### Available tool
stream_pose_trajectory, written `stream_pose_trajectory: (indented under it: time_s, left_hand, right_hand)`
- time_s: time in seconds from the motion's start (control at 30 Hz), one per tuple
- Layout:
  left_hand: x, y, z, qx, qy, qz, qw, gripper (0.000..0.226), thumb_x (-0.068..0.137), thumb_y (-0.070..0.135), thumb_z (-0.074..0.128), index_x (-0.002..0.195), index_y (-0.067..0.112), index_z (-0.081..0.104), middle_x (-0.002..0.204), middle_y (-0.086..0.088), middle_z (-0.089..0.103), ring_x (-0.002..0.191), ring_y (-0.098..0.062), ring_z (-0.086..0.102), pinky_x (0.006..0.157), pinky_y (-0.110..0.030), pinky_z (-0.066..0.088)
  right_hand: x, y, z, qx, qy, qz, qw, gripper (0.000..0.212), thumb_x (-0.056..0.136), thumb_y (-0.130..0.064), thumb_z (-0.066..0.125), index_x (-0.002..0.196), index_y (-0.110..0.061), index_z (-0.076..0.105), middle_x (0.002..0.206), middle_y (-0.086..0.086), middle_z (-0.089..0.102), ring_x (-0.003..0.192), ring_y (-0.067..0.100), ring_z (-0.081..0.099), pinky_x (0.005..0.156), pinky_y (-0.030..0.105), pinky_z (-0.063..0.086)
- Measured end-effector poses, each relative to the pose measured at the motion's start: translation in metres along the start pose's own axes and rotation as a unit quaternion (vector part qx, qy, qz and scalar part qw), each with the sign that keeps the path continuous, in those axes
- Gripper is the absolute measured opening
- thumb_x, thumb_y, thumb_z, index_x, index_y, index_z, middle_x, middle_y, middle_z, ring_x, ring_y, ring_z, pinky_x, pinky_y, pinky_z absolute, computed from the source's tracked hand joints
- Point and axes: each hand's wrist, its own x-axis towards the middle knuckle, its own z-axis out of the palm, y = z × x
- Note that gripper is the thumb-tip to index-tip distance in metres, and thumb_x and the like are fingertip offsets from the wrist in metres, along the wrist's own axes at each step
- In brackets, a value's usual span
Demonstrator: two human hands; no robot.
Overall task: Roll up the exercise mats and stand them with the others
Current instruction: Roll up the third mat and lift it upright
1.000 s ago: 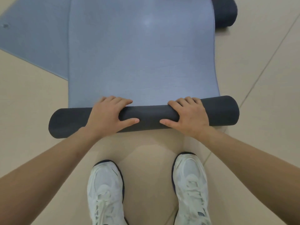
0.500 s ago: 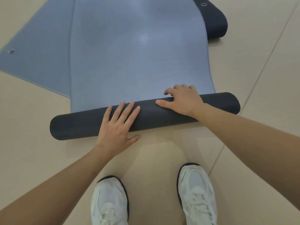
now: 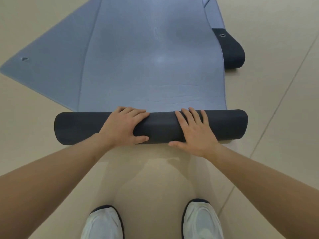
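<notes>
On the beige floor (image 3: 34,128), at the far left, a second blue mat (image 3: 57,66) lies flat at an angle, a small eyelet near its corner, and its right part is tucked under the mat being rolled. Next to it, the blue mat (image 3: 151,57) stretches away up the middle of the view, its near end wound into a dark roll (image 3: 160,129) that lies crosswise in front of the person. Toward the left of this roll, the left hand (image 3: 123,126) curls over the top, fingers bent around the far side and thumb pressed on the near side, gripping it. Just right of centre, the right hand (image 3: 195,131) rests flat on the roll with fingers spread and straight, thumb low at the near edge, pressing but not closed around it. Beyond, at the upper right, a dark curled mat end (image 3: 231,49) with a metal eyelet pokes out beside the blue mat. Below, two white shoes (image 3: 202,221) stand on the floor, well apart from the roll.
</notes>
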Motion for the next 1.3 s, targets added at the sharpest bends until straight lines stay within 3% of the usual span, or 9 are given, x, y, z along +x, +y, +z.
stream_pose_trajectory:
  time_s: [0.1,0.2,0.3,0.4,0.5,0.8,0.97,1.3]
  left_hand:
    - [-0.012,0.013,0.009,0.003,0.106,-0.017,0.994,0.071,0.085,0.063,0.049,0.141,0.022,0.059,0.144,0.001,0.061,0.125,-0.026,0.06,0.104,-0.043,0.041]
    - [-0.017,0.011,0.016,0.05,0.04,-0.069,0.996,0.098,0.073,0.078,0.049,0.156,0.028,0.038,0.158,-0.004,0.046,0.143,-0.032,0.045,0.118,-0.053,0.032]
    - [-0.004,0.001,0.018,0.084,-0.007,-0.07,0.994,0.111,0.069,0.087,0.053,0.16,0.03,0.024,0.159,-0.007,0.042,0.143,-0.033,0.043,0.119,-0.054,0.029]
    - [0.01,-0.006,0.01,0.099,-0.024,-0.057,0.993,0.108,0.069,0.087,0.055,0.155,0.029,0.027,0.147,-0.003,0.051,0.125,-0.03,0.055,0.107,-0.045,0.039]
    - [0.01,-0.007,0.003,0.104,-0.028,-0.049,0.993,0.106,0.068,0.085,0.06,0.152,0.027,0.035,0.139,-0.004,0.059,0.113,-0.031,0.06,0.095,-0.045,0.046]
    - [-0.06,0.029,0.004,0.014,-0.037,-0.044,0.998,0.096,0.064,0.074,0.077,0.143,0.025,0.053,0.119,-0.007,0.07,0.097,-0.036,0.064,0.076,-0.043,0.047]
    - [-0.11,0.058,0.009,-0.021,-0.078,-0.048,0.996,0.097,0.061,0.086,0.055,0.141,0.032,0.051,0.113,0.0,0.069,0.095,-0.03,0.064,0.061,-0.032,0.036]
    - [-0.121,0.062,0.003,-0.091,-0.165,-0.029,0.982,0.098,0.054,0.096,0.048,0.134,0.041,0.054,0.101,0.014,0.07,0.093,-0.02,0.066,0.065,-0.031,0.041]
  right_hand:
    - [0.015,0.009,-0.005,0.013,-0.035,-0.007,0.999,0.113,0.079,-0.094,0.026,0.161,-0.02,0.007,0.164,0.008,0.021,0.156,0.033,0.012,0.126,0.06,0.003]
    - [0.028,0.014,-0.013,0.044,-0.079,-0.015,0.996,0.118,0.075,-0.095,0.032,0.163,-0.02,0.003,0.165,0.007,0.017,0.156,0.032,0.008,0.126,0.059,-0.002]
    - [0.038,0.02,-0.022,0.054,-0.112,-0.029,0.992,0.123,0.073,-0.092,0.05,0.163,-0.021,0.004,0.164,0.005,0.02,0.155,0.03,0.012,0.126,0.058,0.0]
    - [0.041,0.023,-0.027,0.037,-0.095,-0.036,0.994,0.124,0.069,-0.091,0.06,0.162,-0.022,0.014,0.159,0.005,0.033,0.147,0.03,0.029,0.125,0.054,0.013]
    - [0.038,0.021,-0.031,0.031,-0.071,-0.042,0.996,0.117,0.068,-0.089,0.062,0.157,-0.021,0.028,0.148,0.006,0.047,0.135,0.031,0.043,0.118,0.05,0.026]
    - [-0.031,-0.005,-0.019,0.061,-0.079,-0.054,0.994,0.115,0.062,-0.097,0.055,0.15,-0.023,0.041,0.133,0.005,0.06,0.12,0.029,0.054,0.107,0.048,0.033]
    - [-0.086,-0.025,-0.017,0.089,-0.118,-0.065,0.987,0.119,0.056,-0.101,0.041,0.146,-0.023,0.046,0.125,0.004,0.063,0.112,0.028,0.056,0.101,0.046,0.036]
    - [-0.102,-0.032,-0.015,0.161,-0.192,-0.066,0.966,0.106,0.058,-0.096,0.058,0.142,-0.031,0.048,0.116,-0.007,0.063,0.108,0.023,0.057,0.095,0.039,0.036]
